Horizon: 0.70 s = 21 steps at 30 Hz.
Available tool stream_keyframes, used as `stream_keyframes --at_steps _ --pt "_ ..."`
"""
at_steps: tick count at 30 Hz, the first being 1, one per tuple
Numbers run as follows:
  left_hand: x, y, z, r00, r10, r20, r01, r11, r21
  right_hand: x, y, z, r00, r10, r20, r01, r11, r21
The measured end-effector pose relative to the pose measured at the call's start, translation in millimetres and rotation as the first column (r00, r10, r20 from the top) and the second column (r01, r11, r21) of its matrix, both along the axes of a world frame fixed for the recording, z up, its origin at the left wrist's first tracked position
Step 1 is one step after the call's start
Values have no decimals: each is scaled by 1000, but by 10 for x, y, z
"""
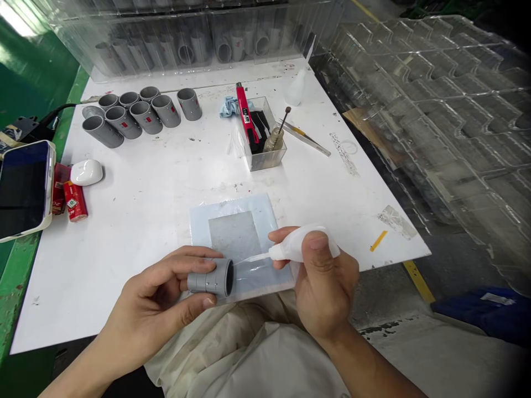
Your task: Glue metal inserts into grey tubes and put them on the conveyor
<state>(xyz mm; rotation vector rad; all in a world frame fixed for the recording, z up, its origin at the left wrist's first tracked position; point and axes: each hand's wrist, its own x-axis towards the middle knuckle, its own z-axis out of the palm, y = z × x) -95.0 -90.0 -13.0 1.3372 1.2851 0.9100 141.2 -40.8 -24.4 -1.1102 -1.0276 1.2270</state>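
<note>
My left hand is closed around a grey plastic cylinder, held on its side with the open end facing right. In my right hand is a white squeeze bottle with a thin tapered nozzle. The nozzle tip points left at the rim of the cylinder; whether it touches cannot be made out. Below both hands lies a light blue sheet under clear film, with a dull grey square plate on it.
Several grey cylinders stand at the back left, before stacked clear trays. A clear box holds a red cutter; tweezers and another squeeze bottle are nearby. A phone stands at the left edge.
</note>
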Motion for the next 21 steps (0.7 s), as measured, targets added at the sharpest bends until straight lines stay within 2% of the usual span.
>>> stream_keyframes --at_steps 14,17,21 --pt "13 -7 -12 997 23 74 -21 1000 -20 14 23 56 997 75 -23 -76 996 -51" --pt "52 -26 25 993 79 88 -75 996 -50 22 21 38 998 49 -41 -51 998 -45" --pt "108 -46 70 970 214 118 -199 972 -125 29 26 4 998 8 -59 -9 1000 -22"
